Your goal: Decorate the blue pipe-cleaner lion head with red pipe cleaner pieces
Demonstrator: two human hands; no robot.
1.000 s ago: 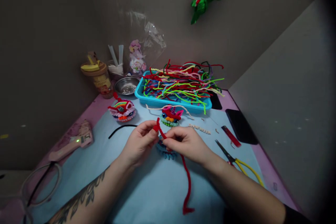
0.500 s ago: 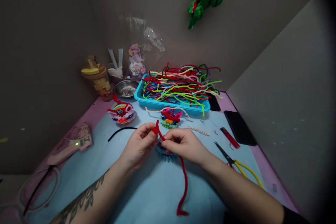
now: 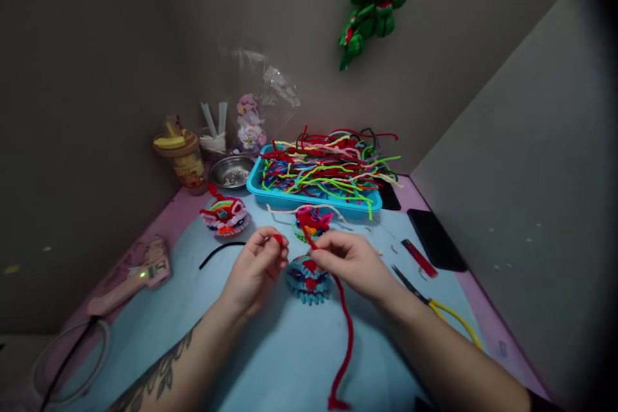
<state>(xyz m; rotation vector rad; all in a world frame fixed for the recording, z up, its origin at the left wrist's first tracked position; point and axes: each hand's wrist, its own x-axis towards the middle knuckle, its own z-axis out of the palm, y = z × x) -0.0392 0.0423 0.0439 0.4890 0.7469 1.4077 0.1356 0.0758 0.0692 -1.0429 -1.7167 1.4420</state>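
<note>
My left hand (image 3: 255,265) pinches a small red fuzzy piece (image 3: 278,239) between thumb and fingertips; most of that piece is hidden. A long red pipe cleaner (image 3: 349,329) is gripped in my right hand (image 3: 351,264), its short end sticking up and its long end trailing down toward me. Below and between the hands sits a blue lion-head figure (image 3: 309,286) with a red nose. Just behind the right hand is a red, pink and green lion head (image 3: 309,217), partly covered. A red and pink lion head (image 3: 224,215) stands to the left.
A blue tray (image 3: 309,201) heaped with coloured pipe cleaners is at the back. Scissors (image 3: 434,302), a red strip (image 3: 419,259) and a dark phone (image 3: 437,239) lie right. A pink glue gun (image 3: 135,280) with its cord, a black pipe cleaner (image 3: 219,251) and a metal bowl (image 3: 232,170) are left.
My hands have moved apart. The red pipe cleaner's short end has shifted right, away from the small red piece in my left hand. The blue lion head is less covered.
</note>
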